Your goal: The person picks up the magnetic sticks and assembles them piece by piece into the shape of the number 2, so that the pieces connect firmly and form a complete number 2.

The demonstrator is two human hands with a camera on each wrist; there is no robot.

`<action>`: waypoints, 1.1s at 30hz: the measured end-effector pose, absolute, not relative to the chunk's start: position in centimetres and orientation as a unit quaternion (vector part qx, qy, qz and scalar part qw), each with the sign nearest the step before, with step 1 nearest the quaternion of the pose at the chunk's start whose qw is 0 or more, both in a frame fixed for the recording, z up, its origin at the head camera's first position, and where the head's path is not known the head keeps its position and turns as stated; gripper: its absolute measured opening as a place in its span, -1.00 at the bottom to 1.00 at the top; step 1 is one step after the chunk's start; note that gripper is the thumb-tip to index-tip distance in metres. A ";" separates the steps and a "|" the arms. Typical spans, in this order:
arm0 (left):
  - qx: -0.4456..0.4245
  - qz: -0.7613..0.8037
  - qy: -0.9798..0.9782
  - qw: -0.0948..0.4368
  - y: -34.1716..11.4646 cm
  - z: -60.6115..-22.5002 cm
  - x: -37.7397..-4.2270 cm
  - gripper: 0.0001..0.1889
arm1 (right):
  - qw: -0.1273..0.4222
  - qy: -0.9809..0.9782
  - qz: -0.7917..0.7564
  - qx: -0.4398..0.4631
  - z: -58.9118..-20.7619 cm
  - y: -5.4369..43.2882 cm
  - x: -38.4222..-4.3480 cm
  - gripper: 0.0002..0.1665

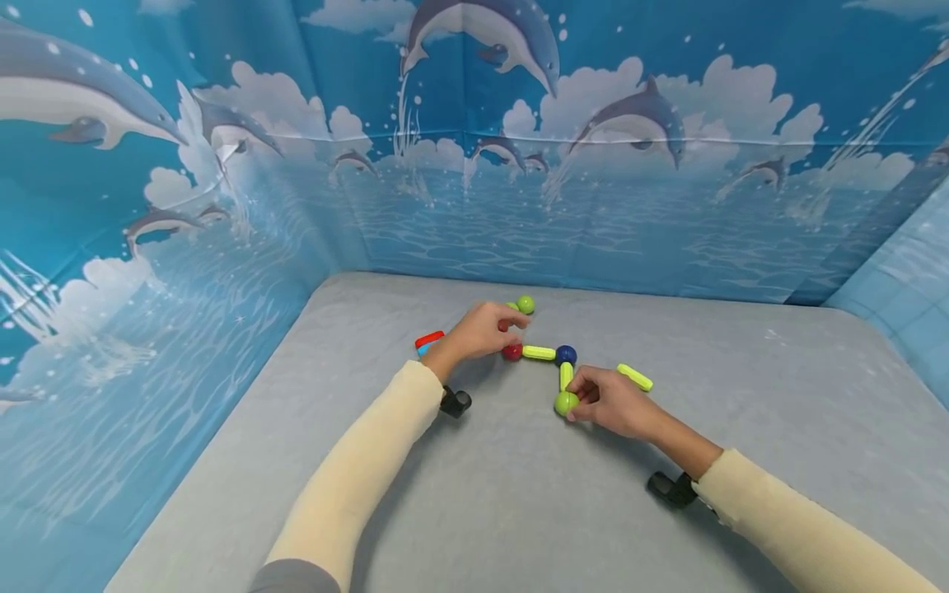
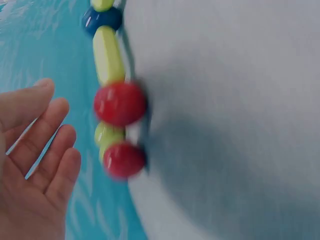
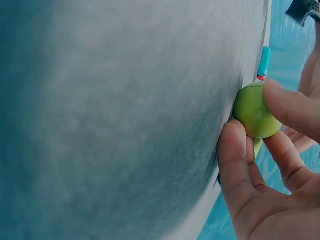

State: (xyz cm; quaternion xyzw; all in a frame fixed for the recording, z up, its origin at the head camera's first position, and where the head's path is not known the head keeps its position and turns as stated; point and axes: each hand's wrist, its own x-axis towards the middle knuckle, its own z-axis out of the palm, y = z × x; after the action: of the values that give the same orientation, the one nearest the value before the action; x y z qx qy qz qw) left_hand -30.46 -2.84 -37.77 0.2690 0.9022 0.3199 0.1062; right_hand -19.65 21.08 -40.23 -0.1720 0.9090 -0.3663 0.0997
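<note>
My right hand [image 1: 615,401] pinches a light-green ball [image 1: 567,403] between thumb and fingers, close to the grey surface. From that ball a yellow-green rod [image 1: 567,376] runs back to a dark blue ball [image 1: 566,355]. A second yellow-green rod [image 1: 539,352] joins the blue ball to a red ball [image 1: 512,352]. My left hand [image 1: 482,331] hovers beside the red ball, its fingers loosely extended and holding nothing. Another red ball [image 2: 124,160] shows near the first in the left wrist view. Behind the left hand sits a further green ball [image 1: 525,305], its connection partly hidden.
A loose yellow-green rod [image 1: 634,377] lies behind the right hand. Left of the left hand are a red rod [image 1: 429,338] and a light-blue rod [image 1: 425,349], partly covered by the wrist. A dolphin-print curtain [image 1: 474,222] borders the grey surface [image 1: 489,511].
</note>
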 end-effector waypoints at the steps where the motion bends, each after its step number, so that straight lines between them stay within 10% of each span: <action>1: 0.268 0.316 0.905 0.097 -3.6 -37.5 -30.4 -0.63 | 0.100 0.909 -0.367 -0.168 -40.2 21.1 -19.6 -0.73; 14: 0.209 0.264 0.941 -0.039 -14.2 -38.4 -28.5 -0.75 | 0.095 0.908 -0.373 -0.164 -40.3 20.9 -19.5 -0.74; 33: 0.187 0.212 0.959 -0.014 -16.1 -40.0 -28.8 -0.82 | 0.099 0.912 -0.362 -0.168 -40.2 20.9 -19.5 -0.73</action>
State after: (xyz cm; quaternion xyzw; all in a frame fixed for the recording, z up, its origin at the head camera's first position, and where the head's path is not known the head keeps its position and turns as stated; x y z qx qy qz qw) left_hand -28.85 -16.08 -39.95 0.1871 0.9591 0.2120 -0.0139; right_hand -19.48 20.92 -40.24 -0.1678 0.9118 -0.3616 0.0986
